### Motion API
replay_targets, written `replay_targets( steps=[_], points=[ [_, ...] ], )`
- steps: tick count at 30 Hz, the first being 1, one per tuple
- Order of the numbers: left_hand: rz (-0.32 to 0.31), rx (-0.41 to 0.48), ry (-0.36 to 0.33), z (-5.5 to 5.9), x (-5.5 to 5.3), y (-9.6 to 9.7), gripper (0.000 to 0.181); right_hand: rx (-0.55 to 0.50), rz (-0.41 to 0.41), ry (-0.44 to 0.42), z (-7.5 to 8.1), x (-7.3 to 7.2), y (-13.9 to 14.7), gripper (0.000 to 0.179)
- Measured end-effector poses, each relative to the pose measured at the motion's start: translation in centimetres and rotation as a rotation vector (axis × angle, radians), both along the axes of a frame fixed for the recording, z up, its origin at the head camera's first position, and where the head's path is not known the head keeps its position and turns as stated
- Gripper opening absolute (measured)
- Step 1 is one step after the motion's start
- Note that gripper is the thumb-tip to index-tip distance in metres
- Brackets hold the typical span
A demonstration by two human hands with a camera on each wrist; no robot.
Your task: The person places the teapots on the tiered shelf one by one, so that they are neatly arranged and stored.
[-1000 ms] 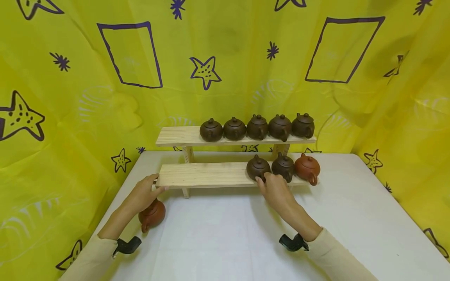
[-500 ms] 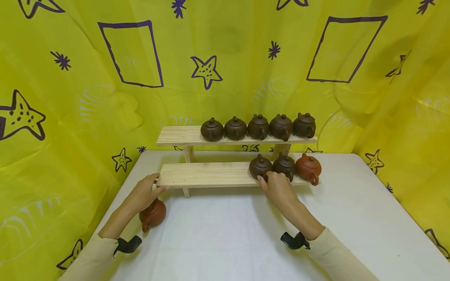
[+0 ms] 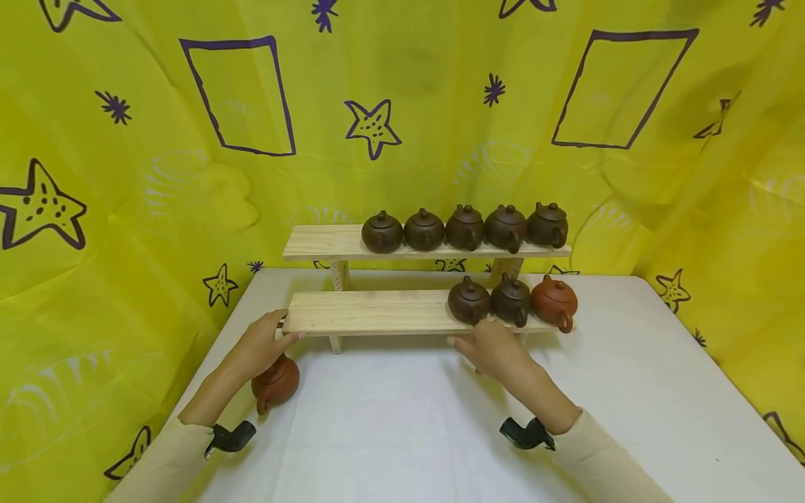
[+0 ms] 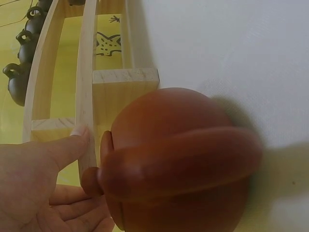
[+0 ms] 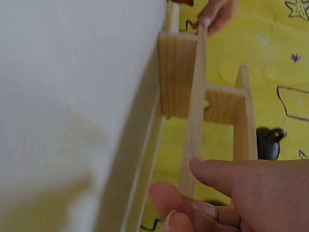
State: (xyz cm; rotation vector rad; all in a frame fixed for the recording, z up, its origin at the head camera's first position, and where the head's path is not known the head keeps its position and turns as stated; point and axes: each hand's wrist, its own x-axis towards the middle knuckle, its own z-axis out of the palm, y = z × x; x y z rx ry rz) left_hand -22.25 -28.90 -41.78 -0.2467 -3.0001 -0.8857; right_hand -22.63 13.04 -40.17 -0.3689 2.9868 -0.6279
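Observation:
In the head view my left hand (image 3: 253,346) holds the left end of the lower board of a two-tier wooden shelf (image 3: 367,312), its thumb on the front edge. Below that hand a reddish-brown teapot (image 3: 277,383) stands on the table; it looms large in the left wrist view. My right hand (image 3: 497,349) is at the lower board's front edge, thumb spread and fingers loosely bent, with nothing held. Just behind it sits a dark brown teapot (image 3: 468,299). Another dark teapot (image 3: 511,302) and a reddish-brown teapot (image 3: 553,300) stand to its right.
Several dark teapots (image 3: 465,229) line the upper board (image 3: 321,241), from its middle to its right end. A white cloth covers the table (image 3: 377,433). Yellow patterned curtains (image 3: 415,70) close off the back and sides.
The dark teapot has shifted slightly right, close against its neighbour. My right hand has let go of it and drawn back toward me. My left hand stays on the board's end.

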Motion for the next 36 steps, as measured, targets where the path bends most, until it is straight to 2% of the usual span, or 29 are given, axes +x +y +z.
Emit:
replay_targets(
  steps=[5,10,13,17,21,28,36],
  points=[
    [0.001,-0.001,0.000,0.0,0.1,0.0,0.063,-0.006,0.126,-0.047,-1.4,0.8,-3.5,0.061],
    [-0.006,0.012,0.004,-0.1,0.1,0.0,0.061,-0.087,0.234,0.007,-3.9,2.1,-8.4,0.056],
    [-0.006,0.011,0.010,0.0,0.1,0.0,0.060,-0.113,0.299,0.031,-4.8,3.0,-11.6,0.053],
    [0.003,-0.001,0.013,0.1,0.2,0.2,0.060,-0.094,0.377,0.048,-5.1,4.1,-15.9,0.052],
    [0.006,-0.004,0.016,0.2,0.2,0.2,0.060,-0.026,0.435,0.089,-5.6,5.2,-20.1,0.058],
    [0.005,0.001,0.019,0.4,0.1,0.2,0.061,0.127,0.450,0.187,-5.9,6.8,-25.6,0.068],
    [0.008,0.005,0.007,0.6,0.2,0.3,0.062,0.174,0.399,0.225,-5.7,6.8,-27.6,0.061]
  ],
)
